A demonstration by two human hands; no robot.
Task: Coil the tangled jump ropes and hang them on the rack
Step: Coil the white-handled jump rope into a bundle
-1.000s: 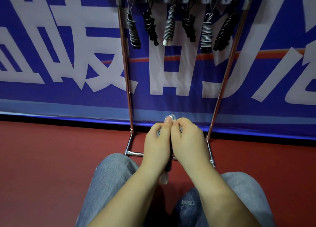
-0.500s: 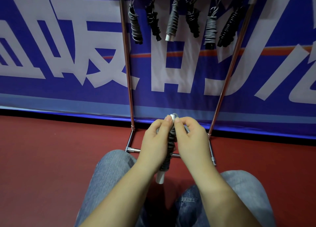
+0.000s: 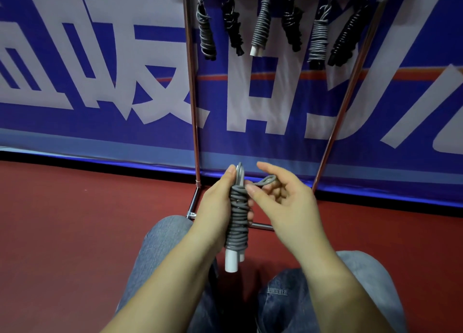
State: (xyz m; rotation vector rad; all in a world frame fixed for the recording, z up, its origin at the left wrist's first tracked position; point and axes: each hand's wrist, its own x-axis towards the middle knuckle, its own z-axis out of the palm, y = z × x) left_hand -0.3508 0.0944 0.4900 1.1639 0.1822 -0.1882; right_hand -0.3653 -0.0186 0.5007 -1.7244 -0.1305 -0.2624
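Note:
A grey jump rope [image 3: 236, 217] is wound tightly around its two white handles, held upright in front of my knees. My left hand [image 3: 215, 207] grips the bundle from the left side. My right hand [image 3: 288, 202] is just to the right, thumb and fingers pinching a small grey loop [image 3: 266, 181] of the rope's end that sticks out near the bundle's top. Behind stands the metal rack [image 3: 194, 122], with several coiled grey and black ropes [image 3: 260, 24] hanging from hooks along its top bar.
A blue banner [image 3: 100, 82] with large white characters covers the wall behind the rack. The floor [image 3: 75, 232] is red. My knees in jeans [image 3: 160, 247] fill the bottom of the view. The rack's base bars [image 3: 191, 215] rest on the floor just beyond my hands.
My right hand has pulled away to the right from the bundle's top, drawing out a small loop of rope. The bundle now shows fully in my left hand. The view has tilted slightly down.

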